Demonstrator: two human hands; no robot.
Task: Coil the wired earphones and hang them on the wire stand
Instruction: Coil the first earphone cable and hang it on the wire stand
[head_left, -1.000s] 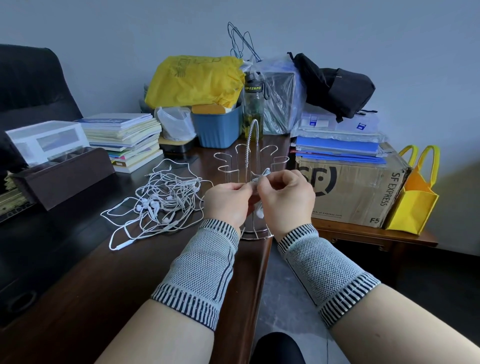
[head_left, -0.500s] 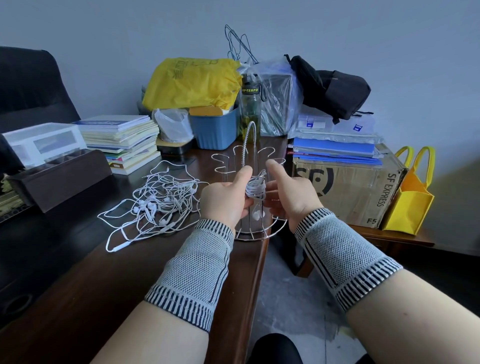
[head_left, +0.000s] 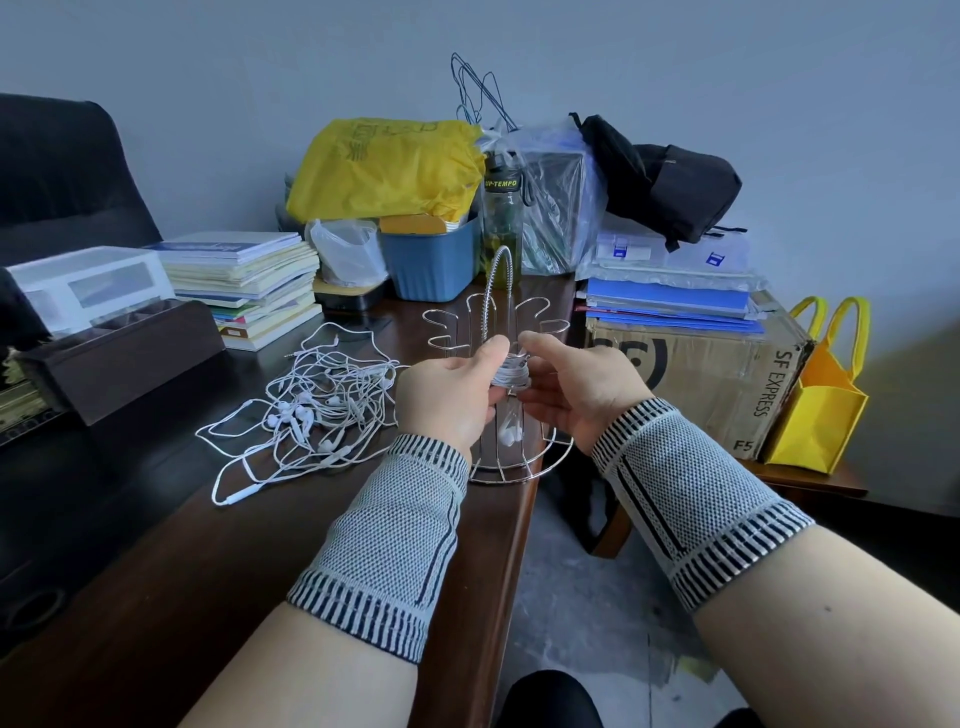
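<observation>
Between both hands (head_left: 452, 395), tightly coiled white earphones (head_left: 511, 373)

2 grey knit wrist sleeves (head_left: 395, 540) with black-and-white striped cuffs, forearms bare

I see a glossy dark wood tabletop (head_left: 156, 597), a shiny chromed metal wire stand (head_left: 519, 470), smooth white plastic earphone cords (head_left: 311, 410), matt brown cardboard box (head_left: 701, 389) at right, and knitted grey cloth wrist sleeves (head_left: 395, 535).

Tangled earphones (head_left: 317, 410) lie left of the wire stand (head_left: 506, 332).
</observation>
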